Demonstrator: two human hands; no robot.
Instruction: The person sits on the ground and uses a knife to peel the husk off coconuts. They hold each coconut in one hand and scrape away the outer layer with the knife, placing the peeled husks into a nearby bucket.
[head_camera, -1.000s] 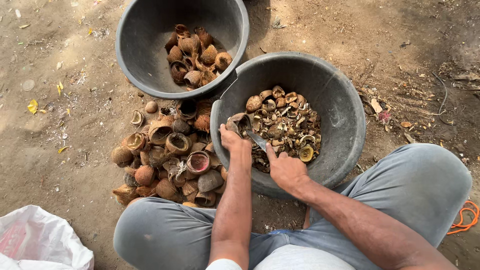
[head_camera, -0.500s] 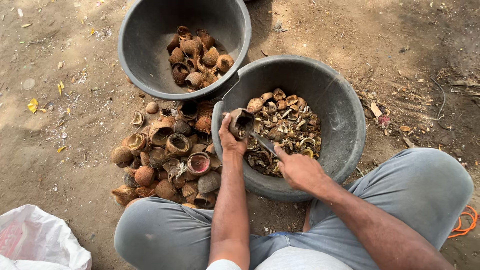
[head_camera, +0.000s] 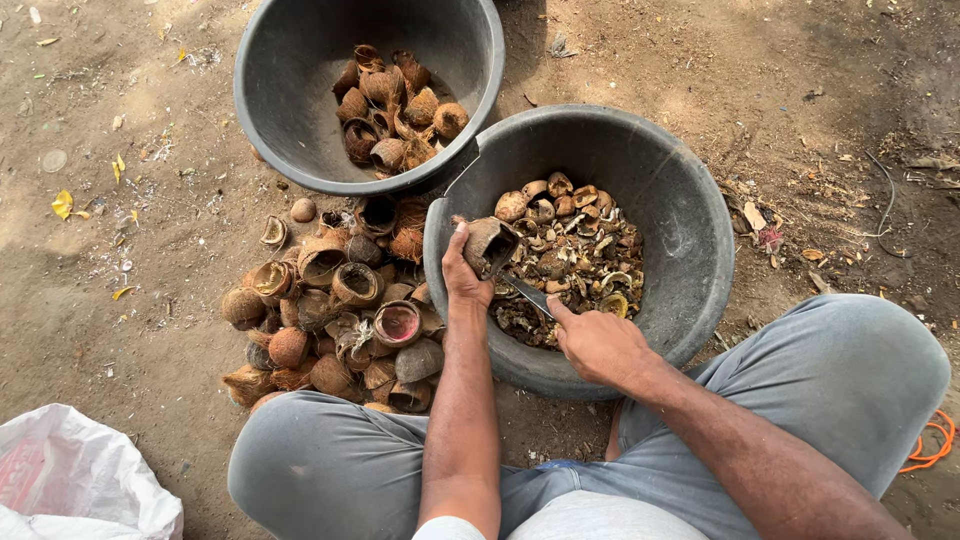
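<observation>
Both hands are working over the near tub (head_camera: 700, 250): the left hand (head_camera: 462, 278), closed round a shell (head_camera: 490, 243) at the tub's 9 o'clock rim, has been lifting slightly while the right hand (head_camera: 598, 345), gripping a blade (head_camera: 525, 293), is prying inside it.

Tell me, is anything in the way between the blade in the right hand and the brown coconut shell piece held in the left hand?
Nothing visible. The left hand holds the brown coconut shell piece over the rim of the near dark grey round tub, and the thin metal blade in the right hand runs straight up to the shell's lower edge.
</observation>
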